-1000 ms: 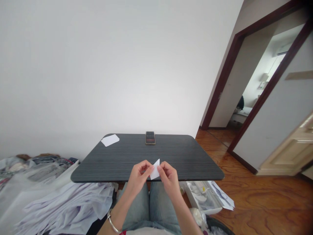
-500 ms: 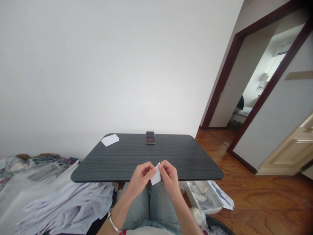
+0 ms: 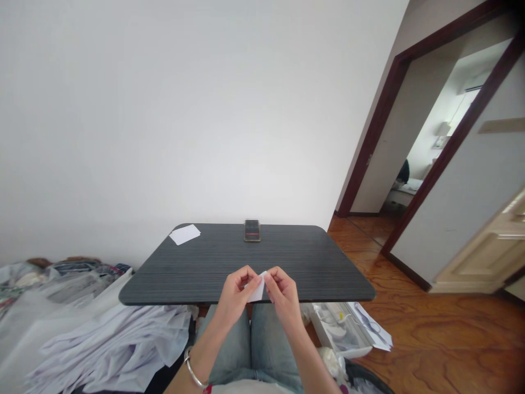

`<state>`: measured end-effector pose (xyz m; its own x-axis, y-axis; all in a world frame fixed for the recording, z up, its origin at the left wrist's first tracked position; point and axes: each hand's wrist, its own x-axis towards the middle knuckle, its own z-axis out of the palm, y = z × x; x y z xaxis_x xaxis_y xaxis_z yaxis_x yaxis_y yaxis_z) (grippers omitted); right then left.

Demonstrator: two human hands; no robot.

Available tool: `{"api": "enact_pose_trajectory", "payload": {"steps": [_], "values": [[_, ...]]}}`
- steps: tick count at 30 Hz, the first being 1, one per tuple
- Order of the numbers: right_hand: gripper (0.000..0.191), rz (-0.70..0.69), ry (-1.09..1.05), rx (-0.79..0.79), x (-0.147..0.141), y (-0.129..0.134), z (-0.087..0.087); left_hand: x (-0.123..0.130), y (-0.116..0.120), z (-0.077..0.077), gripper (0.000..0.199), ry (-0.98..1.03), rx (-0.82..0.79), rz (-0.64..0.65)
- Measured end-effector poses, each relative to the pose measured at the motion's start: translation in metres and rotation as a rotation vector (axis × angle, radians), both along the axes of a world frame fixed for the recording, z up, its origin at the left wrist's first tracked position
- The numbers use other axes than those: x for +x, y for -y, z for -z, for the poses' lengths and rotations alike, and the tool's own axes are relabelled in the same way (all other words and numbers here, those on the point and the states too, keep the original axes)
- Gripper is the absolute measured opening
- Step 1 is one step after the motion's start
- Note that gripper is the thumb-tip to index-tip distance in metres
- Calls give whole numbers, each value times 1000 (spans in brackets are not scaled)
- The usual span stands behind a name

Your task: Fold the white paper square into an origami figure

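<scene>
A small piece of white paper is held between both hands above the near edge of the dark table. My left hand pinches it from the left, thumb on top and fingers curled under. From the right, my right hand pinches its upper corner between thumb and forefinger. The fingers hide part of the paper, so whether it is folded is hard to tell. More white sheets lie at the table's far left corner.
A phone-like dark device on a stand stands at the table's back edge, before a white wall. Piled white cloth lies at left. On the floor at right are a white box with items in it and some papers.
The paper has tilted and shifted slightly up and left, with less of it showing below the fingers. Both hands keep their pinch; the left has risen a little.
</scene>
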<state>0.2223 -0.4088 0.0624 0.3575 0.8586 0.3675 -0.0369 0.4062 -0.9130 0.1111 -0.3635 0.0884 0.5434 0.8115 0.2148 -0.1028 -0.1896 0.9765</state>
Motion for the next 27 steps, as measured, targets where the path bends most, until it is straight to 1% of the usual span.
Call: {"api": "enact_pose_trajectory", "payload": {"steps": [3,5,8,10,13,16,19,22,24,27], "values": [[27,-95,19,-13,-3,3,0,0,-1,-1,23,51,5,-85],[26,-138,60,-15,-4,4,1,-2,-1,0,18,95,49,-151],[26,-95,94,9,-6,4,3,-5,-2,3,13,89,150,-223],[25,-54,91,21,-6,4,4,-6,-2,3,11,65,180,-226],[25,-15,81,27,-5,3,4,-6,-1,0,11,92,127,-223],[24,-45,88,7,-5,3,4,-4,1,-5,13,149,32,-249],[24,-74,134,-27,-6,4,4,-3,2,-8,16,189,-6,-264],[27,-48,156,-36,-5,5,4,-3,0,-7,22,189,-20,-213],[27,-63,162,-40,-4,5,5,-3,-2,-6,26,187,-38,-173],[28,-102,154,-58,-4,5,6,-2,-3,-4,29,195,-57,-180]]}}
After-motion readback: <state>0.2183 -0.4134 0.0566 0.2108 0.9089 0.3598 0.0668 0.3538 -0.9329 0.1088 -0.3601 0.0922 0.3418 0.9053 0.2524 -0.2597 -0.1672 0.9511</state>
